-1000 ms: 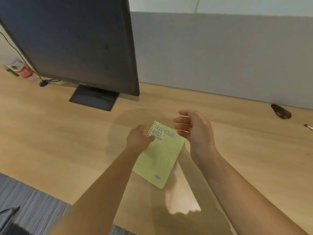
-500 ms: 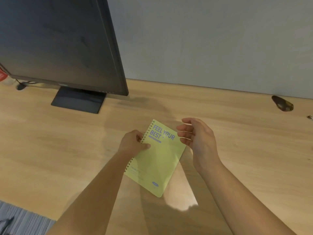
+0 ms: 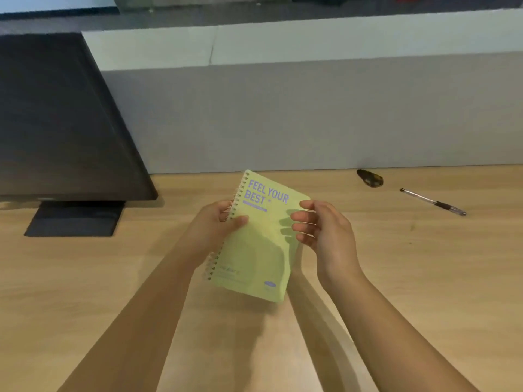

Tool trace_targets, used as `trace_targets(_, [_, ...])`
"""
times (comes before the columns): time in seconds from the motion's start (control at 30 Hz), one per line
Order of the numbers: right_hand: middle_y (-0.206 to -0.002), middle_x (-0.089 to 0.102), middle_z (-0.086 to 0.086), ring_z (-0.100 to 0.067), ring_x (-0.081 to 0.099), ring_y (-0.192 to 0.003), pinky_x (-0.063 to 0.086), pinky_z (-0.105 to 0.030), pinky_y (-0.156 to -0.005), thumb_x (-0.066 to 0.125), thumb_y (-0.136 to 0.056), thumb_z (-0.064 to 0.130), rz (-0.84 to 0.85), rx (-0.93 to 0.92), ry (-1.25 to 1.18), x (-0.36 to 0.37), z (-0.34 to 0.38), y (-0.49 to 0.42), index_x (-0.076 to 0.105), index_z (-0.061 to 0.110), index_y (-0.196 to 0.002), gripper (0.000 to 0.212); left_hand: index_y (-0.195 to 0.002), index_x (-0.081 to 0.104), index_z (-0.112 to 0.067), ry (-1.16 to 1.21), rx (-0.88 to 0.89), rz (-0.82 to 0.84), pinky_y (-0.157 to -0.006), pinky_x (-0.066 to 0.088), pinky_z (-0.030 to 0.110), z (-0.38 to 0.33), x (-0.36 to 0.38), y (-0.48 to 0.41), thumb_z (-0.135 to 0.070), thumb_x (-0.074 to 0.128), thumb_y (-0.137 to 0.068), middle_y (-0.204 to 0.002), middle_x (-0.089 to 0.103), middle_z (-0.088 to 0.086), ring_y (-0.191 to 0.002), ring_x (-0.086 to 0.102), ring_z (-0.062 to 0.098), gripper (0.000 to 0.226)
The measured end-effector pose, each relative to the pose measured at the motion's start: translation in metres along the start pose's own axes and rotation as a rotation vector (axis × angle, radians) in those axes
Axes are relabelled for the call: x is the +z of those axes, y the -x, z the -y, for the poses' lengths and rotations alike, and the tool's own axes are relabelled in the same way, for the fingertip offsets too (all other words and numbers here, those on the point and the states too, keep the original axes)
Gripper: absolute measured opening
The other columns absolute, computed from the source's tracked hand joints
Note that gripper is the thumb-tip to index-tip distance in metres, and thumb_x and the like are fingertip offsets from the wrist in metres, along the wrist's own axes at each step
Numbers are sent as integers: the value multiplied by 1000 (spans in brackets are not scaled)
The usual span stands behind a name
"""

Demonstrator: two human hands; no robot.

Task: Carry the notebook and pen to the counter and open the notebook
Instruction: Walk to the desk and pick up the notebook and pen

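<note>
Now the left hand [image 3: 215, 222] grips the closed green notebook [image 3: 260, 239] at its spiral edge, thumb on the cover. Opposite, the right hand [image 3: 322, 233] curls its fingers around the other edge. Below lies a wooden worktop [image 3: 85, 278] with a dark monitor [image 3: 56, 123] and a grey partition [image 3: 311, 114]. Well right of the hands lies the pen [image 3: 433, 205].

An office: monitor [image 3: 65, 123], wooden desk [image 3: 424, 278], grey partition [image 3: 311, 117].

notebook [image 3: 256, 244] cover, top: "FEEL YOUR BEST" in purple | lower left: small print, unreadable | lower right: purple logo, unreadable
</note>
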State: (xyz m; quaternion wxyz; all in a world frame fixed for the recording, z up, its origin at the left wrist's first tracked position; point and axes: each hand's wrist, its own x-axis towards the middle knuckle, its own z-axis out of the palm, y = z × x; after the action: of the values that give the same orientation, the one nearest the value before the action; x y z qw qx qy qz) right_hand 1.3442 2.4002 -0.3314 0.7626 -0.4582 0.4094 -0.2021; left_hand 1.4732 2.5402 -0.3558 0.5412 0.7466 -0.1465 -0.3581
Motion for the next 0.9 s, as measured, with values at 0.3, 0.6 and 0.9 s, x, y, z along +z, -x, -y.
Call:
trace_targets(0.3, [-69, 64, -6, -18, 56, -58, 45, -25, -55, 44, -92, 12, -110, -169, -105, -114, 82, -41, 63, 8, -91, 19, -110, 64, -15, 301, 93, -18, -71, 57, 30, -85, 131, -35, -15, 60, -88, -97, 76, -1, -85, 72, 14, 22])
trace_targets(0.6, [-99, 68, -2, -21, 60, -94, 44, -28, -83, 54, -88, 11, -370, -258, 643, -262, 86, -194, 66, 9, -109, 25, -112, 63, -8, 410, 6, -136, -68, 59, 37, -86, 221, -76, -11, 60, -87, -102, 73, 13, -82, 71, 26, 26])
trace_targets(0.9, [-111, 61, -15, -35, 52, -107, 43, -38, -83, 55, -89, 19, -161, -324, 1402, -286, 32, -266, 65, 9, -114, 29, -108, 65, -10, 406, -23, -116, -66, 60, 35, -69, 252, -112, -9, 57, -88, -97, 76, 8, -80, 73, 23, 21])
